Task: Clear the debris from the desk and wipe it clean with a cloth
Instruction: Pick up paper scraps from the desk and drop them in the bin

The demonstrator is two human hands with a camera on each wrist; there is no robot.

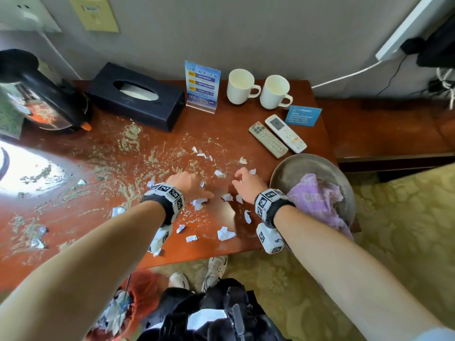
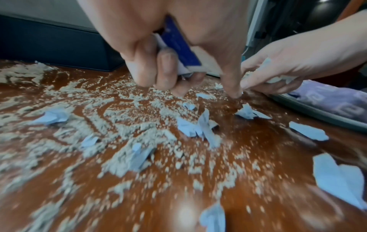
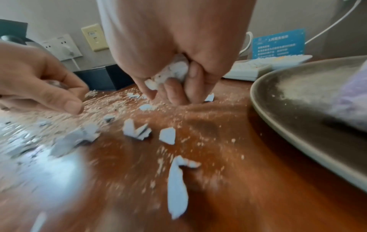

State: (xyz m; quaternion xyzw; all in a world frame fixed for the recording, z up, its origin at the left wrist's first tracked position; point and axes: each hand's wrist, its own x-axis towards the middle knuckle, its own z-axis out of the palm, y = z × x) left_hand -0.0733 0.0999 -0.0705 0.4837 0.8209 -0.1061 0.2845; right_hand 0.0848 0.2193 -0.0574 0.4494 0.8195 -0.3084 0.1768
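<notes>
Sandy grit (image 1: 130, 141) and several torn white paper scraps (image 1: 226, 233) litter the red-brown desk (image 1: 229, 129). My left hand (image 1: 189, 185) is low over the scraps at the desk's middle. In the left wrist view its curled fingers (image 2: 166, 66) grip a bunch of white and blue paper scraps (image 2: 182, 53). A little to the right, my right hand (image 1: 246, 183) grips a wad of white scraps (image 3: 174, 70), fingertips touching the desk. A purple cloth (image 1: 317, 200) lies in a grey basin (image 1: 295, 163) at the desk's right front corner.
Along the back stand a kettle (image 1: 49, 99), a black tissue box (image 1: 138, 97), a blue sign stand (image 1: 202, 87) and two white mugs (image 1: 242, 86). Two remotes (image 1: 267, 139) and a blue card (image 1: 303, 115) lie right. A red-lined bin (image 1: 128, 308) sits below the desk's front edge.
</notes>
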